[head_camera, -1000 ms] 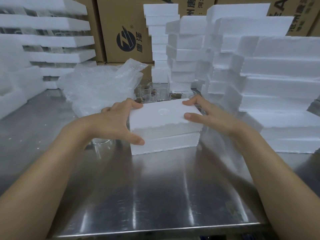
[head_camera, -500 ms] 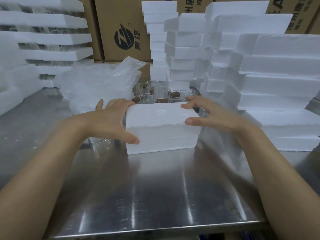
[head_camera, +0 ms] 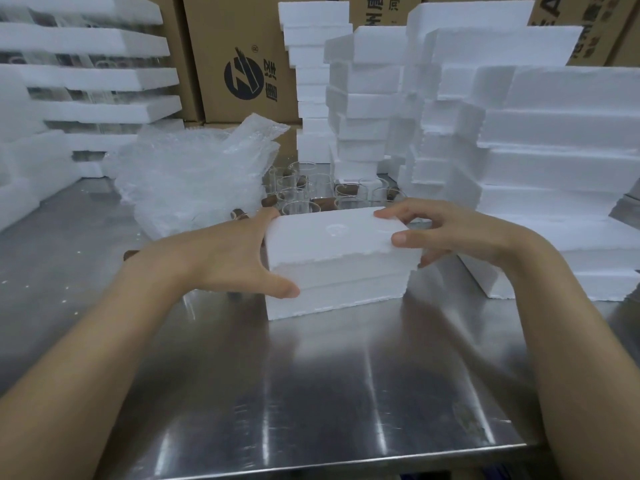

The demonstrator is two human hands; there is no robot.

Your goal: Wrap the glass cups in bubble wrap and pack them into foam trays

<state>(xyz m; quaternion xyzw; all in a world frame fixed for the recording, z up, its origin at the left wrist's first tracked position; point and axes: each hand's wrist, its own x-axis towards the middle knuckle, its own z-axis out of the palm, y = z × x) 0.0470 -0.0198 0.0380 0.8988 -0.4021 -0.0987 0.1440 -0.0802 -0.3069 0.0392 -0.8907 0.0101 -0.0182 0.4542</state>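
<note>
A closed pair of foam trays point(head_camera: 337, 263) is gripped at both ends on the steel table point(head_camera: 311, 393), its long axis running between the left hand point(head_camera: 239, 258), thumb pressed low, and right hand point(head_camera: 446, 230), fingers spread on top. Unwrapped glass cups point(head_camera: 311, 188) and bubble wrap point(head_camera: 194, 174) lie just beyond the fingertips, foam stacks point(head_camera: 554, 150) behind.

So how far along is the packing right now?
Done: one closed foam box stands on the table, both halves together. In hand: the left hand and right hand grip its sides. Left: many bare glass cups wait behind it, beside the bubble wrap and stacked empty foam trays.
</note>
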